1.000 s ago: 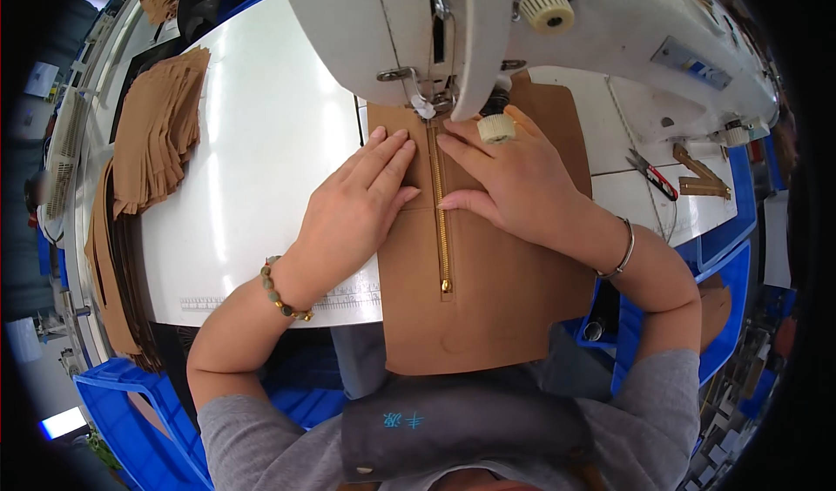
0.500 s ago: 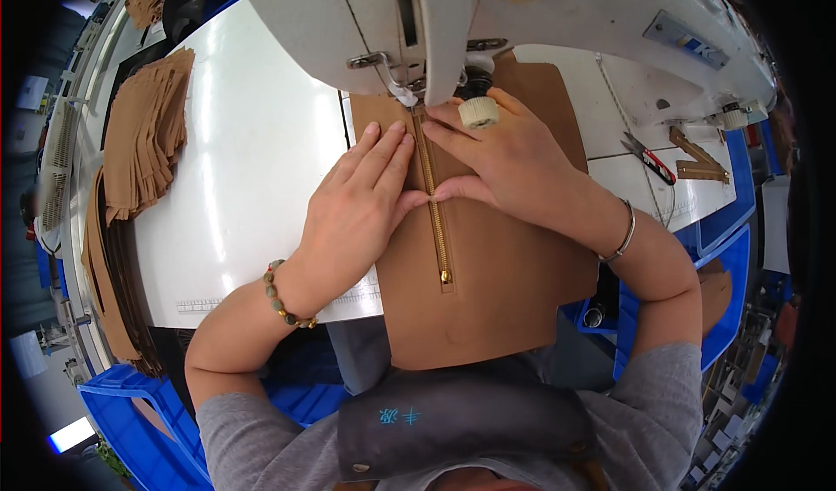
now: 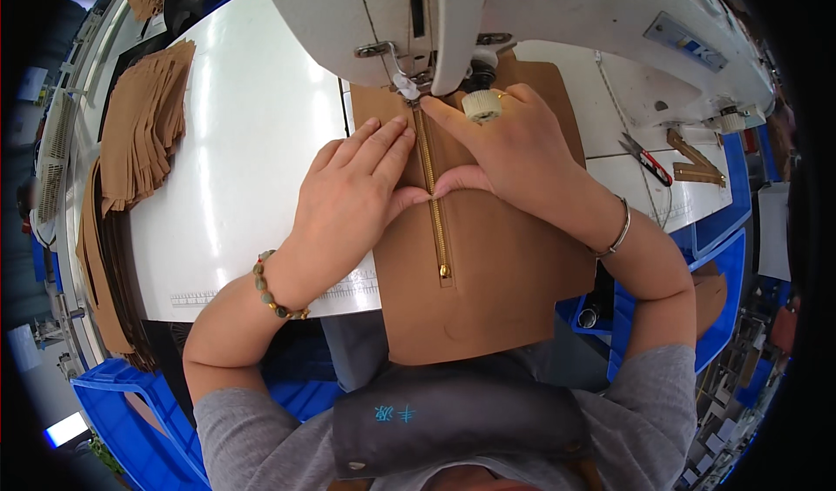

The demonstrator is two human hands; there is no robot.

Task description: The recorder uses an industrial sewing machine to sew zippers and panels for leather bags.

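Observation:
A flat brown leather-like panel lies under the white sewing machine, its near end hanging over the table's front edge. A brass-toothed zipper runs lengthwise in a slot in it, with the slider near the close end. My left hand rests flat left of the zipper, fingers stretched toward the presser foot. On the other side, my right hand presses the panel, index finger pointing at the foot; a cream knob partly covers its other fingers. Both thumb tips meet over the zipper.
Stacked brown pieces lie along the left of the white table. Red-and-black thread snips and a brown zipper strip lie at the right. Blue bins stand at the lower left and right.
My right index finger has straightened and its other fingers have drawn up behind the knob. My left hand stays nearly in place. The whole view has shifted slightly.

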